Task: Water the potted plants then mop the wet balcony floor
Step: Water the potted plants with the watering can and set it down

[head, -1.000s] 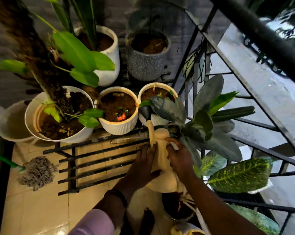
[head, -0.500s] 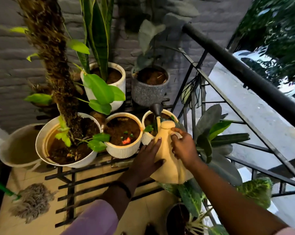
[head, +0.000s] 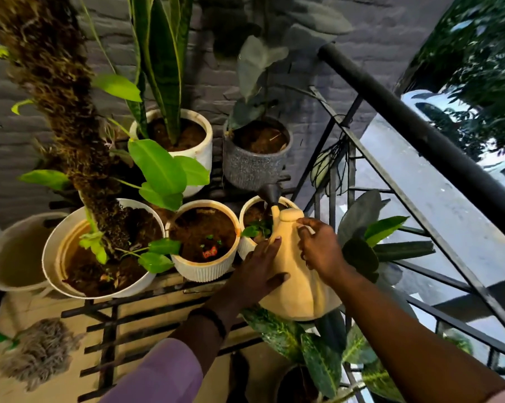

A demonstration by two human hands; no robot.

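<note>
A beige watering can [head: 299, 283] with a black rose [head: 270, 193] is held over a small white pot [head: 248, 245] on the right of the front row. My right hand [head: 318, 245] grips the can's handle near its lid. My left hand [head: 260, 274] lies flat against the can's left side. Beside that pot stand a ribbed white pot [head: 204, 269] of bare soil and a large white pot [head: 100, 289] with a moss pole. Behind them are a white pot [head: 199, 152] with a snake plant and a grey speckled pot [head: 251, 170].
A black metal rack [head: 108, 330] carries the pots above a beige tiled floor. A grey mop head [head: 39, 353] with a green handle lies at the lower left. A black railing [head: 419, 135] runs along the right. Leafy plants [head: 318, 353] crowd under the can. A beige bucket [head: 10, 257] stands far left.
The can has risen and moved forward; its rose went from low beside the dark-leaved plant to above the small white pot. Both hands stayed on the can. The view has tilted upward.
</note>
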